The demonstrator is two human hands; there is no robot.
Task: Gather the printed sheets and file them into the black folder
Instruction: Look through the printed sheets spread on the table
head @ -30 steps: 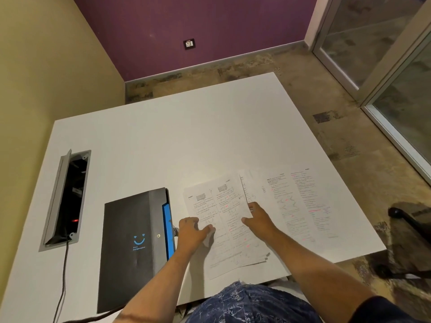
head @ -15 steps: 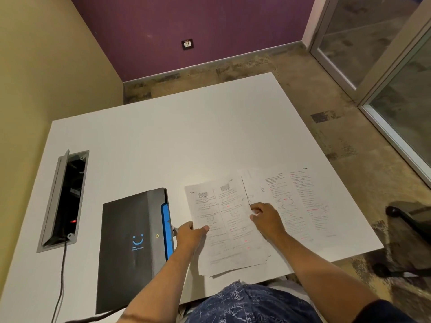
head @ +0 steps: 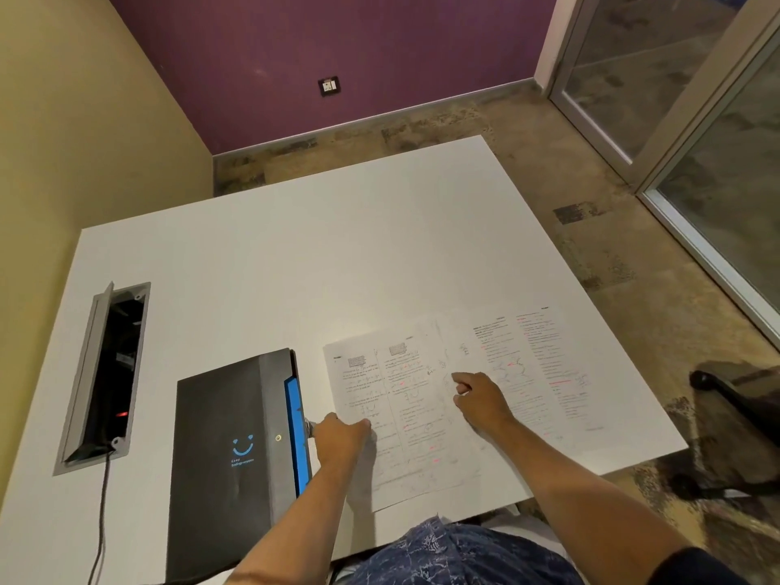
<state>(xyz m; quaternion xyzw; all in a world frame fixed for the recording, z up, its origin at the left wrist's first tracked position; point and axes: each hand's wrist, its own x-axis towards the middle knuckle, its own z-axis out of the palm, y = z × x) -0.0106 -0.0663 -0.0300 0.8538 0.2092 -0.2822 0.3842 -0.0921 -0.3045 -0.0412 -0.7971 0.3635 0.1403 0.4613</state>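
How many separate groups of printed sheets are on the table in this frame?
2. One stack lies beside the black folder, under the left hand. Another spread lies right of it, under the right hand. Sheets within each cannot be counted.

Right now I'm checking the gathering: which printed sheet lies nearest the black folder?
The left printed sheet, held at its edge by the left hand; the right sheet lies farther from the black folder.

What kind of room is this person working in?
Probably a small office or meeting room. A plain white table has a built-in cable box for power, glass doors stand to one side, and printed sheets lie beside a black folder.
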